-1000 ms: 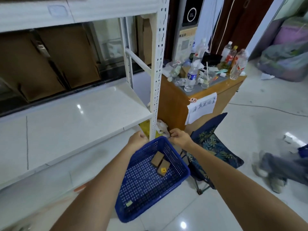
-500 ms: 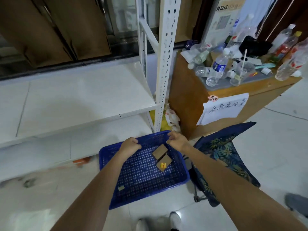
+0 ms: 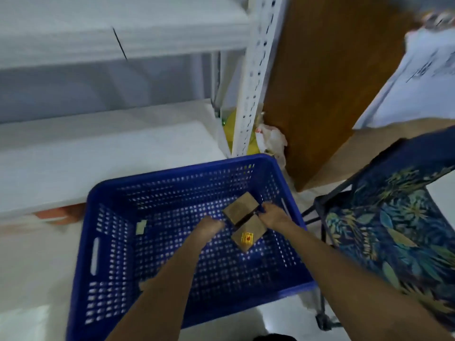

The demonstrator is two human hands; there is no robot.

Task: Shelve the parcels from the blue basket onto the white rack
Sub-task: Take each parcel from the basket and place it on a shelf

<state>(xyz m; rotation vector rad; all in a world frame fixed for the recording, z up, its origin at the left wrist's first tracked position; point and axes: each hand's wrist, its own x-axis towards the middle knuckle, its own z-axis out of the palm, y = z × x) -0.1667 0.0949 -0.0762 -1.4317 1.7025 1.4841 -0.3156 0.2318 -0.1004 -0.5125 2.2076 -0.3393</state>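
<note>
1. Inside the blue basket, toward two o'clock: two brown parcels, touching.
2. Left hand loosely curled at nine o'clock of the upper parcel; contact unclear through blur.
3. Right hand at three o'clock, fingers on that parcel's edge; firm clasp impossible to tell.
4. Lower parcel, yellow-labelled, untouched.
5. White rack at twelve o'clock.

Glossy white floor, brown wood cabinet w/ taped paper, floral folding chair nearby.
</note>
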